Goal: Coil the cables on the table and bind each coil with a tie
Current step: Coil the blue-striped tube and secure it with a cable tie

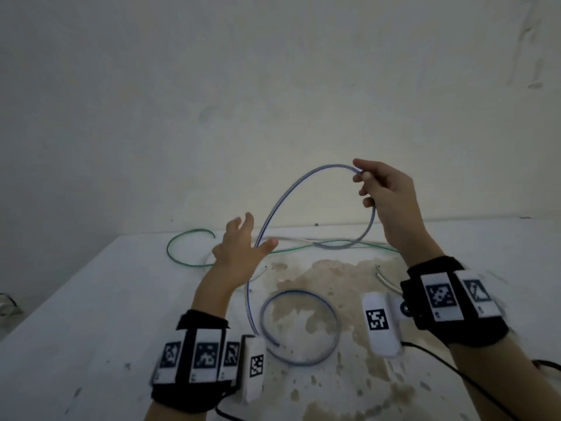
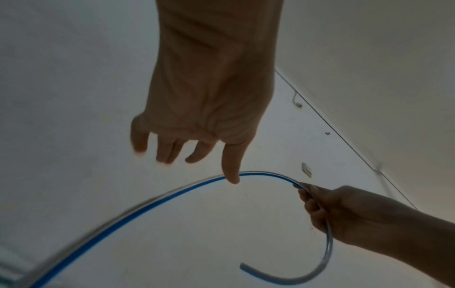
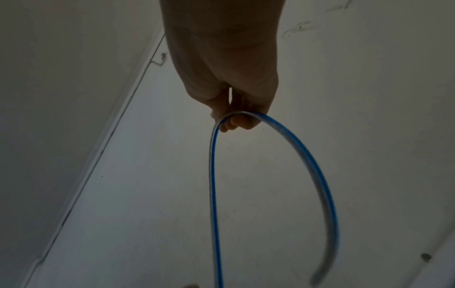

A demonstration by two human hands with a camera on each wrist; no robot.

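The white, stained worktop (image 1: 106,299) is carrying all the loose cables, none of them bound yet, and I am not seeing any tie lying about. The blue-striped cable (image 1: 273,214) is the one being worked: its near part is lying curled in a ring on the worktop, and from there it is rising in a tall arch to the right hand (image 1: 385,192), with the free end curving back down below that hand. Behind it a green cable (image 1: 182,259) and a white cable (image 1: 385,282) are trailing across the far side, untouched.

The right hand is holding up the top of the arch, its fingers (image 3: 236,122) clenched round the blue-striped cable. The left hand (image 1: 239,250) is reaching in with fingers (image 2: 231,165) released and spread, grasping nothing.

It looks like the first coil is just being started. Next, I would say, the left hand needs to catch the rising strand and bring it round to the right hand to close a loop.
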